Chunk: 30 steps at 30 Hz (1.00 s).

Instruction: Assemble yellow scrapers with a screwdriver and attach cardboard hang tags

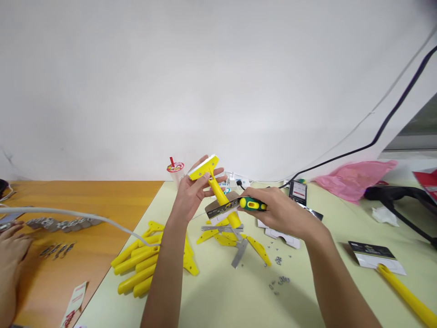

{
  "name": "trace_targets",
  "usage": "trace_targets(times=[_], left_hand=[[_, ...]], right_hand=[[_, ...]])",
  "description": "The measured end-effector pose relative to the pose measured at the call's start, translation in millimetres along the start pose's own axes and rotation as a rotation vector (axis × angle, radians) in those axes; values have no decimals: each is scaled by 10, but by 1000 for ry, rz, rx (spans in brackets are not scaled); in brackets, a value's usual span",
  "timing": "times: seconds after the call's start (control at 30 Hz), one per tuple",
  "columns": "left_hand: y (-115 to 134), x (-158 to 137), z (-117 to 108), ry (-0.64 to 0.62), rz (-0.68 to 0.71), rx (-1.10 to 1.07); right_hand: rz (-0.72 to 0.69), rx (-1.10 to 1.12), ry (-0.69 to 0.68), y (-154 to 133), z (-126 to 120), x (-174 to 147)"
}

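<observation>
My left hand [193, 193] is closed around the head of a yellow scraper [218, 191], thumb on its front and the other fingers partly spread behind. Two screws show on the scraper's head, and its handle slants down to the right. A black and white printed card [221, 210] sits around or against the handle; which one I cannot tell. In my right hand [278, 207] is a screwdriver with a green and yellow handle [252, 204], beside the card's right edge. Below lie loose yellow scraper parts [258, 250] and grey metal blades [241, 253].
Several yellow scraper handles [136, 262] are piled at the left. Small screws and nuts [282, 280] lie scattered in front. Another card [377, 256] and scraper handle [409, 294] lie right. A lidded cup [175, 168] stands behind. Another person's hand [13, 246] rests far left.
</observation>
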<state>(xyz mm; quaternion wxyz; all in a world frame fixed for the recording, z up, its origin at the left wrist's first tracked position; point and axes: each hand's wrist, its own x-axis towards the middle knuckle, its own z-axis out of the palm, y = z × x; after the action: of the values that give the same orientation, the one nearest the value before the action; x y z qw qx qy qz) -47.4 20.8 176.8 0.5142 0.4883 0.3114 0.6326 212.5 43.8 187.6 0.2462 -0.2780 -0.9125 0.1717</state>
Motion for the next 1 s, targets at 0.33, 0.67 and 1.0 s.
trace_targets(times=[0.33, 0.67, 1.0], left_hand=[[115, -120, 169, 64, 24, 320], [42, -79, 83, 95, 158, 546], [59, -122, 149, 103, 72, 486]], right_hand=[[-28, -22, 146, 47, 96, 50], [-209, 36, 363, -12, 124, 84], [-119, 30, 353, 43, 148, 71]])
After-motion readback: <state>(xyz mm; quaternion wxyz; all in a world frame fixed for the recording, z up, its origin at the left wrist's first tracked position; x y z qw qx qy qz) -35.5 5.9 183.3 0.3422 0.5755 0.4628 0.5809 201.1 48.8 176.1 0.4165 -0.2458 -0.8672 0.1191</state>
